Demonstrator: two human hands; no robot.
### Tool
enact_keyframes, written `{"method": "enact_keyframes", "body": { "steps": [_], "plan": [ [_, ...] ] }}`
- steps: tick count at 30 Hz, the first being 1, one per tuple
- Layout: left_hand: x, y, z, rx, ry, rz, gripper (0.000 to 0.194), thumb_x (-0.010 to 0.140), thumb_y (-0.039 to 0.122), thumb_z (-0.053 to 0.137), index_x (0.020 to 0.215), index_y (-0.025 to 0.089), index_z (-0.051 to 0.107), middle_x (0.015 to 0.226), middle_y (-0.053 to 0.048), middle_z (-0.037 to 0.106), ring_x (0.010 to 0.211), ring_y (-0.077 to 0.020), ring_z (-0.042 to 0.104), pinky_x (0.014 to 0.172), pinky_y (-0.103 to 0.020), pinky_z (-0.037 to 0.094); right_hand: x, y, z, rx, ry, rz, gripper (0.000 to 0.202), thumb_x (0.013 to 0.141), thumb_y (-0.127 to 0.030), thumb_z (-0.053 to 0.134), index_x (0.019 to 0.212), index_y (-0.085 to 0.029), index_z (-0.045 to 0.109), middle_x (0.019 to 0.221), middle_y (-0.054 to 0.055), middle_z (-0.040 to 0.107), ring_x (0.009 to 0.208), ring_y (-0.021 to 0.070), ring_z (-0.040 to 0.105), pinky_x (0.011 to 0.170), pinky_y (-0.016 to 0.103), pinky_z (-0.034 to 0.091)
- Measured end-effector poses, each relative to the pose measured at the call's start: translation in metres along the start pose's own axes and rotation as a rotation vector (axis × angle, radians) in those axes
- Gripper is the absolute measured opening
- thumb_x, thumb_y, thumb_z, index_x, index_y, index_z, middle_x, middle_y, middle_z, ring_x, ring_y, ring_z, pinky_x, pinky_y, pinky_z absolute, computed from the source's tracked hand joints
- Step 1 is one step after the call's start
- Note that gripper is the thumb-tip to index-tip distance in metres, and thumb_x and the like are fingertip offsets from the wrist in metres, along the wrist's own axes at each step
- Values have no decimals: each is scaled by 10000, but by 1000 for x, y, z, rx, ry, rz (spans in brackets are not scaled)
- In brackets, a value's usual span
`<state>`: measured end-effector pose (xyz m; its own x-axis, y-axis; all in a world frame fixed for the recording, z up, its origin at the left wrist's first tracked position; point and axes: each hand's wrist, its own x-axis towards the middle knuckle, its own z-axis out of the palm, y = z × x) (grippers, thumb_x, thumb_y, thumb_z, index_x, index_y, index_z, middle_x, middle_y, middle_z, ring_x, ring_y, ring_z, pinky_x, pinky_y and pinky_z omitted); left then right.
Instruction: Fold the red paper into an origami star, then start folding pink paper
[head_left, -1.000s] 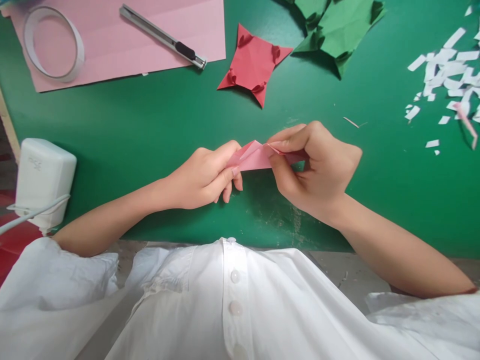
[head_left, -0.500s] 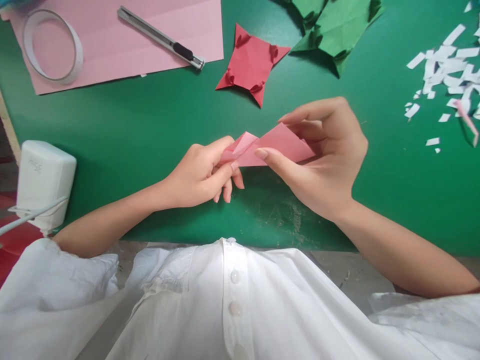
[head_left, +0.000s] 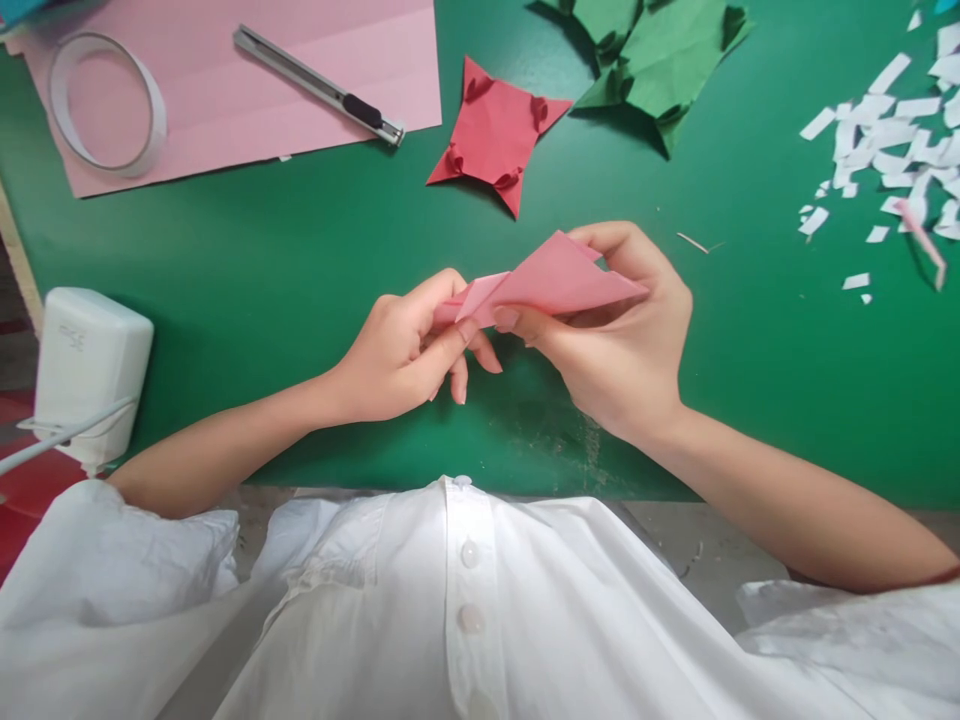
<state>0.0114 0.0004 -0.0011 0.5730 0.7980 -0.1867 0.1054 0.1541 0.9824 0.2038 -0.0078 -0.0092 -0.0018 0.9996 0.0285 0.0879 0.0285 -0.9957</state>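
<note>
Between my two hands is a folded piece of pink paper (head_left: 559, 277), held above the green table (head_left: 315, 240). My left hand (head_left: 412, 350) pinches its left end between thumb and index finger, with the other fingers curled below. The thumb of my right hand (head_left: 626, 335) presses the lower edge near the middle, and its fingers are behind the right part, partly hidden by the paper. A pointed flap stands up in front of the right fingers. Just beyond lies a red folded paper star (head_left: 497, 137) with curled corners.
Green folded paper pieces (head_left: 667, 60) lie at the far edge. A utility knife (head_left: 319, 85) and a white tape roll (head_left: 154, 125) rest on a pink sheet (head_left: 225, 120). White paper scraps (head_left: 889, 145) are at right, a white charger (head_left: 94, 360) at left.
My right hand has shifted left and closed in along the paper, its thumb now nearer my left thumb. The paper's right part has tilted, showing more of its pointed end.
</note>
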Motion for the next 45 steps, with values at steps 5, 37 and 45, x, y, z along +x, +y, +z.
{"method": "enact_keyframes", "body": {
  "steps": [5, 37, 45],
  "plan": [
    [0, -1, -1, -81, 10, -9, 238, 1044, 365, 534, 1159, 158, 528, 864, -14, 783, 485, -62, 675, 364, -130, 455, 2, 7, -5, 118, -58, 24, 326, 865, -500, 787, 986, -254, 612, 882, -17, 763, 774, 189, 779, 474, 244, 586],
    [3, 1, -7, -195, 5, -48, 330, 992, 481, 618, 1138, 224, 473, 852, 3, 786, 555, -112, 721, 419, -203, 500, 7, 9, -11, 129, -136, 43, 284, 961, -500, 671, 1118, -267, 630, 941, 20, 787, 711, 172, 768, 448, 220, 504],
    [3, 2, -7, -111, 78, -42, 290, 977, 452, 645, 988, 207, 491, 880, -5, 779, 574, -93, 712, 466, -191, 528, 1, 11, -7, -3, -86, -40, 241, 985, -474, 632, 1122, -278, 665, 794, -24, 755, 690, 165, 755, 479, 236, 569]
  ]
}}
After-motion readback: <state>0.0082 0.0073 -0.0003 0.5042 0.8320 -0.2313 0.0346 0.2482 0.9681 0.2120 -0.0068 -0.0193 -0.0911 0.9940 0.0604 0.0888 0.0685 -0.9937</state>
